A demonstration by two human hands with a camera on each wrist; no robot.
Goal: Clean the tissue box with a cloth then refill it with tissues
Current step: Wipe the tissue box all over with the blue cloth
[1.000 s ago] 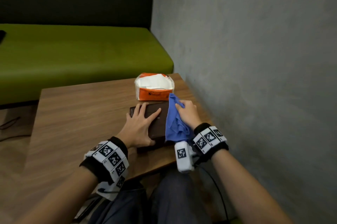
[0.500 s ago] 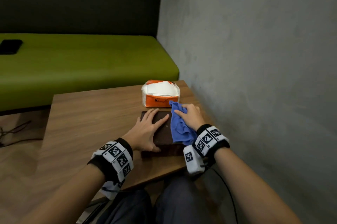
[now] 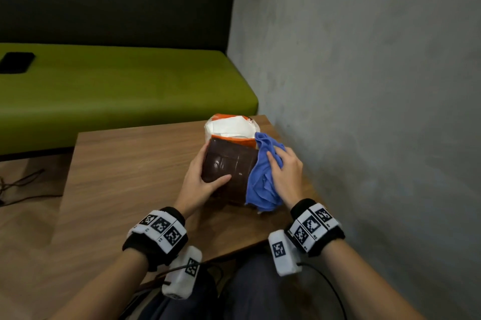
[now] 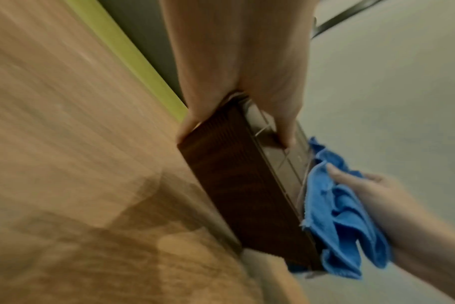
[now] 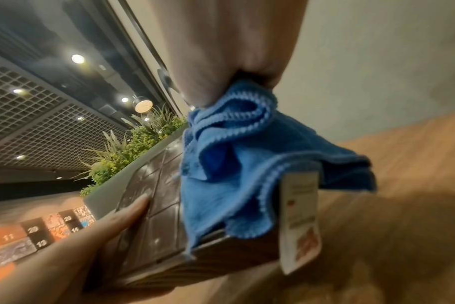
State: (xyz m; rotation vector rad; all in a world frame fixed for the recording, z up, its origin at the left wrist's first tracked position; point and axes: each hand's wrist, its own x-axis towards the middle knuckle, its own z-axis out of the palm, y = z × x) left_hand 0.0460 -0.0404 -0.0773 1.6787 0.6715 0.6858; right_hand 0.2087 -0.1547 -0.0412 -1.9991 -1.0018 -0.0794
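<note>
Head view: we've tipped the tissue box (image 3: 229,171) on edge; left hand (image 3: 200,184) grips it, right hand (image 3: 286,176) clutches cloth (image 3: 260,187), so wiping likely continues.

Centre of your head view: the dark brown tissue box (image 3: 230,171) is tipped up on its near edge, its glossy panelled face turned toward you. The crumpled blue cloth (image 3: 260,184) drapes over its right end. Just behind it, the orange-and-white tissue pack (image 3: 229,127) lies open-topped, white tissues showing.
</note>
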